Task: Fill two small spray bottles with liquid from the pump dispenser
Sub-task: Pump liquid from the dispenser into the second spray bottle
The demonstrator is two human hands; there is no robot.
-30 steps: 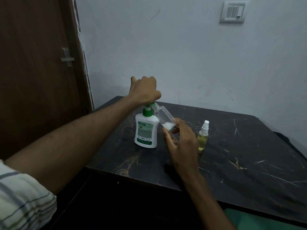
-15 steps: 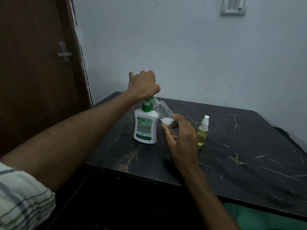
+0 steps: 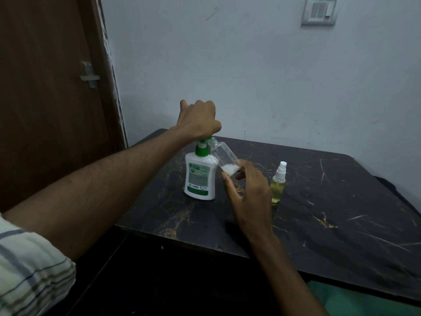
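Observation:
A white pump dispenser [image 3: 200,179] with a green collar stands on the black marble-patterned table [image 3: 330,220]. My left hand [image 3: 199,120] sits on top of its pump head, fingers curled over it; the pump head itself is hidden. My right hand [image 3: 248,197] pinches the base of a clear small spray bottle [image 3: 224,157] without its cap, tilted so its open neck lies under the pump spout. A little white liquid lies in the bottle's low end. A second small spray bottle [image 3: 278,184] with yellowish liquid and a white sprayer stands upright to the right.
A brown door [image 3: 45,99] with a metal latch is at the left. A pale wall with a switch plate [image 3: 319,11] rises behind the table. Something green [image 3: 364,302] shows below the table's near right edge.
The view has shifted slightly. My left hand stays on the pump head and my right hand keeps the tilted bottle under the spout; the white liquid in the bottle looks about the same.

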